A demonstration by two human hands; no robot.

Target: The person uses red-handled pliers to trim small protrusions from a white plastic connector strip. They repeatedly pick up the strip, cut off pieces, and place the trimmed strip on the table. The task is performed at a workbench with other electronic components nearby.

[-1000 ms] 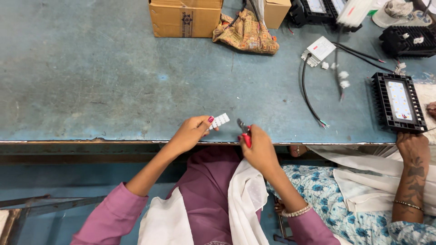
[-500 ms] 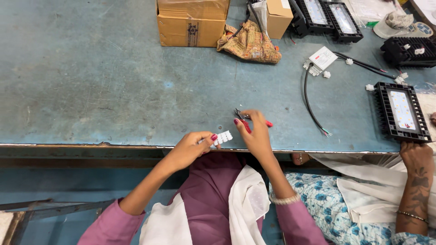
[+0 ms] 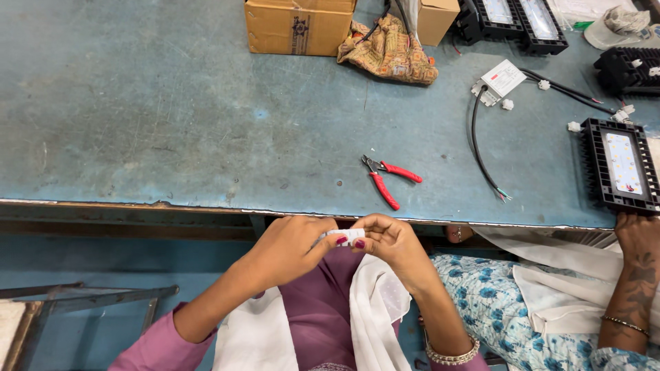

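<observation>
Both hands are down off the bench, working just below its near edge. The left hand (image 3: 289, 249) is curled, thumb and forefinger closed on one end of a small white plastic block (image 3: 346, 235). The right hand (image 3: 392, 242) meets it from the other side, fingertips pinched on the opposite end, so the piece sits bridged between the two, above the lap and clear of the table. Its fine detail is too small to make out.

Moving outward: the red-handled pliers (image 3: 385, 176) lie loose on the worn blue-grey metal table (image 3: 158, 117), jaws toward the far side, handles splayed, just beyond the hands. Nobody is touching them. To the right, a black cable with bared coloured ends (image 3: 481, 154) curves up to a small white rectangular driver box (image 3: 503, 77). Further right sits a black finned lamp housing with a pale LED panel (image 3: 621, 165), and beside it a co-worker's forearm (image 3: 636, 264) rests at the table edge.

This reads as a hand-fitting step on the white block, tool set aside. Whatever follows calls for a firm two-sided pinch and fine fingertip control, since the piece is small and held over the lap, where a slip would drop it.
</observation>
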